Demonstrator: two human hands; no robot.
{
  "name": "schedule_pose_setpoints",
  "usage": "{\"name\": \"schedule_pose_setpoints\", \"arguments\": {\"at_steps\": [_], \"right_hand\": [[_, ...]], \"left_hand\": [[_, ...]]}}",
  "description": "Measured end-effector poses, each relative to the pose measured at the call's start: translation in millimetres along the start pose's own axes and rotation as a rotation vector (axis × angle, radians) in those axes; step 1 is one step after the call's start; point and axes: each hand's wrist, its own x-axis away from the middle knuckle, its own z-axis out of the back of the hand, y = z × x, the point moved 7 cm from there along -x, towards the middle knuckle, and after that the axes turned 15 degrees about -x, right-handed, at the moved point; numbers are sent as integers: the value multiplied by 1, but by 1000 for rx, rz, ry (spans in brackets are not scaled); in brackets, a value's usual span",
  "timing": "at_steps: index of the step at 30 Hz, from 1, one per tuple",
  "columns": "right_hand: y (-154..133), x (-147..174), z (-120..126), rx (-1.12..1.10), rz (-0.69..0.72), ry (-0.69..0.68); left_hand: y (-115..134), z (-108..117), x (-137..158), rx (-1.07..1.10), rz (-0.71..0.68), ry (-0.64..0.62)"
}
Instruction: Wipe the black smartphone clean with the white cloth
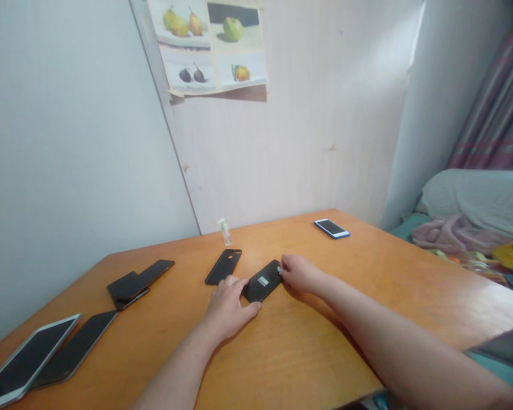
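Observation:
A black phone lies on the wooden table between my hands, with a small pale label on its upper face. My left hand holds its near left end, thumb on the near side and fingers on the far side. At the far right end, my right hand is closed, fingers pinched at the phone's edge. Something small and whitish shows at those fingertips, too small to name. Just beyond my left hand lies a black phone case with a cutout near its upper end.
A clear pump bottle stands near the table's back edge. A phone with a blue rim lies at the back right. On the left are several dark phones and a white-framed tablet. The wooden table meets a wall behind.

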Motion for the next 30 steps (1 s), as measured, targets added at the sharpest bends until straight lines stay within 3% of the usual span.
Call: {"name": "schedule_pose_setpoints", "arguments": {"at_steps": [3, 5, 7, 14, 17, 22, 24, 27, 30], "right_hand": [[-25, 15, -18, -36, 94, -49], [-48, 27, -32, -101, 251, -133], [-52, 28, -35, -119, 285, -160], [15, -7, 10, 20, -43, 60], [1, 0, 1, 19, 4, 48], [-49, 26, -35, -69, 247, -112], [-44, 22, -32, -64, 225, -100], [-11, 5, -7, 5, 61, 16], [7, -4, 8, 59, -19, 86]], "left_hand": [[0, 0, 0, 15, 2, -2], [1, 1, 0, 25, -7, -8], [2, 1, 0, 25, -11, -15], [1, 1, -1, -7, 0, -29], [1, 0, -2, -17, 8, -28], [2, 1, -1, -11, -20, 2], [2, 1, -1, -8, -21, 4], [2, 1, -2, -16, -2, -9], [3, 2, -2, -14, 17, -23]]}}
